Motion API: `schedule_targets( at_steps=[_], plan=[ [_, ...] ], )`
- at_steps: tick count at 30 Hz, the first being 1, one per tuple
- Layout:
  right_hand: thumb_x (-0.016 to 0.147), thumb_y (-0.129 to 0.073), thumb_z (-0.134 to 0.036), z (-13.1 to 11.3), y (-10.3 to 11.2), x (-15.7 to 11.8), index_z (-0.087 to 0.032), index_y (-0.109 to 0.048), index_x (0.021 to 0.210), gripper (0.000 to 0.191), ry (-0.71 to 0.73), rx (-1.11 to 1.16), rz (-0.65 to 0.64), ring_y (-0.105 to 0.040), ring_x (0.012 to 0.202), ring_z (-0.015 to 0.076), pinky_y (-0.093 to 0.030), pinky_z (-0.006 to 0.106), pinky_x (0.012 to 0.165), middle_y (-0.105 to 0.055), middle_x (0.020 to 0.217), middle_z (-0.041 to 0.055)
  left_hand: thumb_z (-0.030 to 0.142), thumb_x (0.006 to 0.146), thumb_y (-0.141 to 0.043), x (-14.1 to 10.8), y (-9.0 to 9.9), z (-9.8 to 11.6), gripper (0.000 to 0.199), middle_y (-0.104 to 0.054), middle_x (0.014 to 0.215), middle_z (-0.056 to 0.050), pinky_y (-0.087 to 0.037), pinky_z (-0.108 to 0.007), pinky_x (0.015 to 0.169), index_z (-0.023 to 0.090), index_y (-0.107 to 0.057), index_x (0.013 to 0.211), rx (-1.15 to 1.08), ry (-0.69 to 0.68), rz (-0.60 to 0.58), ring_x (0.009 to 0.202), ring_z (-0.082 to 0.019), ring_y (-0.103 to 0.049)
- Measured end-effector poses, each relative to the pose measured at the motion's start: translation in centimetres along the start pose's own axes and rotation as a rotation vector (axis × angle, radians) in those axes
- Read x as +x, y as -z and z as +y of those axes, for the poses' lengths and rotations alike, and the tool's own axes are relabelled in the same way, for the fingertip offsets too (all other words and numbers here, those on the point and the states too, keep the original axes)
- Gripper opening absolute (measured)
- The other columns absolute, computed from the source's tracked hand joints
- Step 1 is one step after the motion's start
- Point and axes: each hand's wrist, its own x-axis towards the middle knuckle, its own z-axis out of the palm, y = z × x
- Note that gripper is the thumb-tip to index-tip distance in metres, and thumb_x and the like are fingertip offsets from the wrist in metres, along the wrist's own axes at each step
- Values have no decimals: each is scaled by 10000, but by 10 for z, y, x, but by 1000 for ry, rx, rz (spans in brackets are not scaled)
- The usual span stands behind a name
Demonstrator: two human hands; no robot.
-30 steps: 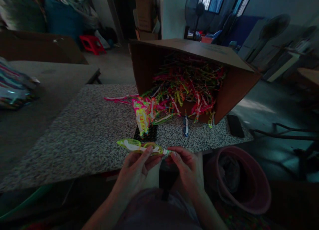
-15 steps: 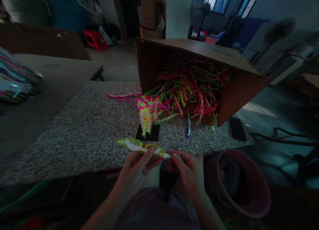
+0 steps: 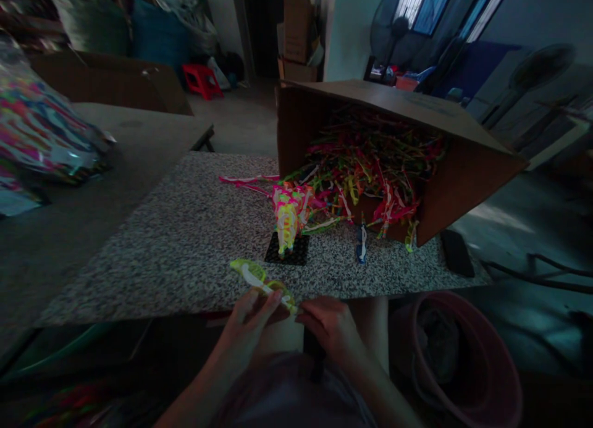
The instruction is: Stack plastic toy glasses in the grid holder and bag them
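Note:
Low in front of me, my left hand [image 3: 254,314] pinches a pair of yellow-green plastic glasses [image 3: 241,268] with a white strip along it. The glasses slant down to the right over the table's front edge. At their right end is my right hand [image 3: 330,324], its fingers closed together; whatever lies between them is hidden. A pile of similar pink and yellow glasses [image 3: 288,221] rests partly on a black mat [image 3: 301,253] just beyond. To its right lies a blue pair [image 3: 361,246] on the speckled table [image 3: 185,243].
A cardboard box [image 3: 467,187] lies on its side at the back, tangled bright glasses spilling from its mouth. Near the right edge rests a black phone [image 3: 458,253]. Below it stands a pink bucket [image 3: 495,354]. Filled plastic bags [image 3: 46,131] sit on the left-hand table.
The glasses have tipped, their right end now lower. My right hand has turned with its back more upward, fingers curled. The view has shifted left.

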Motion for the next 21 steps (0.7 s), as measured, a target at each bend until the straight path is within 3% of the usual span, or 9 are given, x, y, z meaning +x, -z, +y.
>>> schedule_targets(
  at_steps=[3,5,6,9,13,17,21],
  plan=[
    [921,-501,-317,4,-11,13,-170,-643,1017,226,57,-145,39,-597,818,182,-475,273,736,-639,840,67,466,670,-727,12,11,13,422,-639,804,-26,-543,-295,774,155,-604,927,160,-98,-188,796,-169,-627],
    [937,-461,-297,8,-16,24,-166,-617,1068,241,61,-75,166,-603,868,169,-486,267,779,-643,915,78,443,681,-716,30,22,15,516,-647,1003,-74,-525,-359,864,179,-558,1095,232,-200,-322,945,-208,-625],
    [939,-452,-298,11,-18,31,-165,-614,1070,247,52,-17,246,-602,907,163,-488,260,795,-639,972,86,431,682,-713,42,27,13,557,-623,1103,-95,-511,-384,899,184,-529,1146,275,-264,-325,1017,-224,-608],
    [915,-481,-344,20,-23,52,-157,-629,1028,263,-46,138,450,-602,920,150,-498,239,755,-618,1048,99,399,712,-667,83,37,-7,501,-604,1142,-118,-503,-414,910,154,-525,1125,444,-465,-118,1039,-232,-601],
    [866,-534,-383,30,-42,80,-148,-631,950,267,-247,275,536,-609,668,120,-490,216,631,-651,777,37,314,757,-594,122,32,-37,282,-667,972,-83,-507,-395,865,154,-582,989,659,-668,3,910,-211,-634],
    [783,-610,-326,36,-62,99,-150,-646,875,202,-355,194,547,-638,652,130,-490,213,648,-678,737,23,259,819,-534,129,27,-48,188,-670,925,-67,-508,-347,806,169,-607,967,824,-803,45,875,-201,-628],
    [768,-606,-272,34,-68,106,-163,-636,836,132,-414,39,498,-646,676,139,-475,215,658,-683,740,14,240,834,-518,129,30,-50,189,-661,942,-68,-499,-332,814,176,-608,989,878,-826,53,899,-203,-616]
  ],
)
